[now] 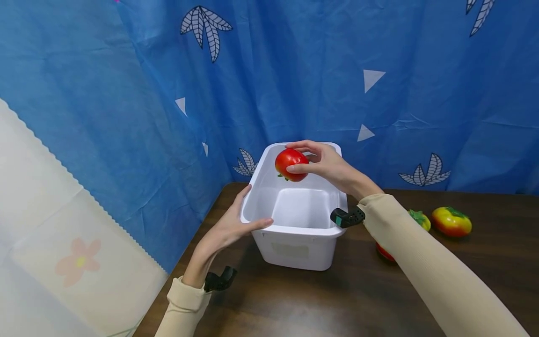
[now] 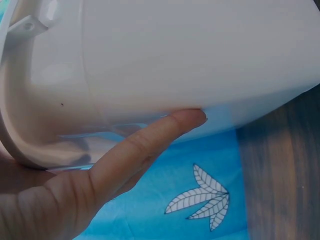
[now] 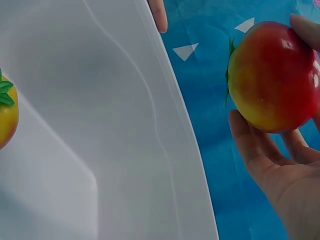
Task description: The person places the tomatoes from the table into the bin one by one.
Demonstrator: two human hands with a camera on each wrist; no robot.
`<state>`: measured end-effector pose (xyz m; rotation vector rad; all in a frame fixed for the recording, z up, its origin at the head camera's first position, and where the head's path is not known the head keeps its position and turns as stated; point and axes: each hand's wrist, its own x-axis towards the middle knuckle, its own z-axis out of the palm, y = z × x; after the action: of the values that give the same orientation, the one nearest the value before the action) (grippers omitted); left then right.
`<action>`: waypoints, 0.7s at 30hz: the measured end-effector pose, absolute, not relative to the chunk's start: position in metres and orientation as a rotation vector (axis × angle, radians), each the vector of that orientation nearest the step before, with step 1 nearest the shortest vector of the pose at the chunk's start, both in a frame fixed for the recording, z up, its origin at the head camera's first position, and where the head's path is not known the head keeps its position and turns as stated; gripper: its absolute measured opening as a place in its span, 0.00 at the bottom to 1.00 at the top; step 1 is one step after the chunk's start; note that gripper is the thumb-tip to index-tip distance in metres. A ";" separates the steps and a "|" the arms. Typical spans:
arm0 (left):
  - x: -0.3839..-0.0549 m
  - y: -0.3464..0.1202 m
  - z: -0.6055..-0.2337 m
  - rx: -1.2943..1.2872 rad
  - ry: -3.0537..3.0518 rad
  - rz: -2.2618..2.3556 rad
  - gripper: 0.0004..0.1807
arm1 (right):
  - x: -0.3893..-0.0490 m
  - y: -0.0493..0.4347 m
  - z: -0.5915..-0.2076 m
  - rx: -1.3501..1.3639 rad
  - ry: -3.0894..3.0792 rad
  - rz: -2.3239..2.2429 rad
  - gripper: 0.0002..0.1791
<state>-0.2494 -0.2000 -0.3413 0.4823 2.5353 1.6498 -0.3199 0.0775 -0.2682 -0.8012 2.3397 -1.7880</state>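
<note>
My right hand (image 1: 326, 164) holds a red tomato (image 1: 290, 164) between thumb and fingers, above the far part of a white plastic bin (image 1: 290, 230). In the right wrist view the tomato (image 3: 272, 80) shows a yellowish side and green leaves. My left hand (image 1: 229, 227) grips the bin's near left corner. Its thumb lies on the near rim, and a finger (image 2: 150, 137) runs along the outer wall in the left wrist view. Another yellow tomato (image 3: 7, 112) with green leaves shows against the bin, cut off by the right wrist view's left edge.
Right of the bin, on the dark wooden table (image 1: 358, 290), lie a yellow-red tomato (image 1: 452, 221), a yellow one (image 1: 421, 220) and a red one (image 1: 385, 252), the last two partly behind my right sleeve. A blue curtain (image 1: 294, 84) hangs behind and to the left.
</note>
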 end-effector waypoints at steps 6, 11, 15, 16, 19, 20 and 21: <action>-0.250 -0.201 -0.342 0.491 2.530 1.648 0.59 | -0.320 0.076 -0.270 -0.777 2.344 -1.797 0.38; -0.249 -0.201 -0.343 0.482 2.539 1.640 0.59 | -0.319 0.075 -0.269 -0.772 2.343 -1.801 0.38; -0.249 -0.201 -0.343 0.474 2.551 1.629 0.58 | -0.319 0.074 -0.269 -0.779 2.349 -1.801 0.38; -0.249 -0.201 -0.342 0.475 2.551 1.628 0.58 | -0.319 0.073 -0.269 -0.783 2.350 -1.801 0.38; -0.249 -0.201 -0.342 0.480 2.553 1.625 0.58 | -0.319 0.072 -0.270 -0.795 2.354 -1.799 0.38; -0.249 -0.201 -0.342 0.483 2.551 1.626 0.58 | -0.319 0.072 -0.270 -0.800 2.355 -1.797 0.38; -0.249 -0.201 -0.342 0.487 2.549 1.627 0.58 | -0.319 0.071 -0.270 -0.805 2.355 -1.797 0.38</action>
<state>-0.2492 -0.2013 -0.3423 0.4868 2.5487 1.6273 -0.3185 0.0712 -0.2701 -0.8050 2.3546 -1.7970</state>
